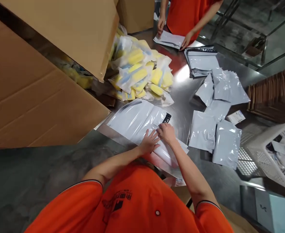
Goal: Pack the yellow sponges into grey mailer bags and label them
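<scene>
White plastic mailer bags (132,121) lie spread on the metal table (181,106) in front of me. My left hand (149,142) rests on them with its fingers spread, holding nothing. Just to its right, my right hand (166,132) has its fingers bent together at the edge of a bag, below a black strip (167,117). Whether it pinches only the bag's edge is too small to tell. Beyond the bags is a heap of yellow and blue items in clear wrappers (140,71).
Large cardboard boxes (47,106) stand at the left. Filled grey-white packets (202,131) and a stack of mailers (203,63) lie at the right, near a white perforated basket (261,152). Across the table, a person in orange (186,16) handles a white bag (169,39).
</scene>
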Demonstrator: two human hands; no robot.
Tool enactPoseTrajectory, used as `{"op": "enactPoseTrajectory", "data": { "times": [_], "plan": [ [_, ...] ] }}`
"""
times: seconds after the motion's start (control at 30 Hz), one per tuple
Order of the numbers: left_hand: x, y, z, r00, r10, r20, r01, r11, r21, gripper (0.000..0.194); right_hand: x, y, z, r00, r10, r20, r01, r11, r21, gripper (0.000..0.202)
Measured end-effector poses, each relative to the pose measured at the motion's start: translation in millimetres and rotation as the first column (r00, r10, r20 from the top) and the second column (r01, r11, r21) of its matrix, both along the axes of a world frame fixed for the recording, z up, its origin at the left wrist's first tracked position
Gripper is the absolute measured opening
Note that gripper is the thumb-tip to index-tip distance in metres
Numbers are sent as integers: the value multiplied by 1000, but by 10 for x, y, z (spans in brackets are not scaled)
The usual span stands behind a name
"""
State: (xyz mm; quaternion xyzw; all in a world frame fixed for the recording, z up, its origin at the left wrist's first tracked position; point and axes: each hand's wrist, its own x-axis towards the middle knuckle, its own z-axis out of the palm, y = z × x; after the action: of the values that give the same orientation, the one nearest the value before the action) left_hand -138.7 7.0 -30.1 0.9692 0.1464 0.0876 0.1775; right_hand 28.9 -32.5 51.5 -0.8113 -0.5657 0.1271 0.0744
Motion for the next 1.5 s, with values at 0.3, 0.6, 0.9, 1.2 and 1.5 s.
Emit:
{"op": "enactPoseTrajectory", "data": {
  "times": [0.3,0.6,0.9,1.2,1.5],
  "plan": [
    [390,130,401,769,622,-150,-434,335,-836,25,-39,65,-17,990,102,93,-104,994,22,27],
    [513,267,521,721,637,-273,-442,119,-889,26,-94,4,173,989,140,44,-139,990,-39,28],
    [450,268,499,735,639,-227,-476,249,-843,28,-18,180,302,972,233,5,-224,939,-261,30],
    [444,265,432,762,621,-185,-444,293,-847,20,38,234,222,952,305,19,-288,916,-280,30],
    [386,218,371,828,557,-69,-366,444,-818,20,461,94,-91,862,-238,-448,257,966,-19,25]
  ]
}}
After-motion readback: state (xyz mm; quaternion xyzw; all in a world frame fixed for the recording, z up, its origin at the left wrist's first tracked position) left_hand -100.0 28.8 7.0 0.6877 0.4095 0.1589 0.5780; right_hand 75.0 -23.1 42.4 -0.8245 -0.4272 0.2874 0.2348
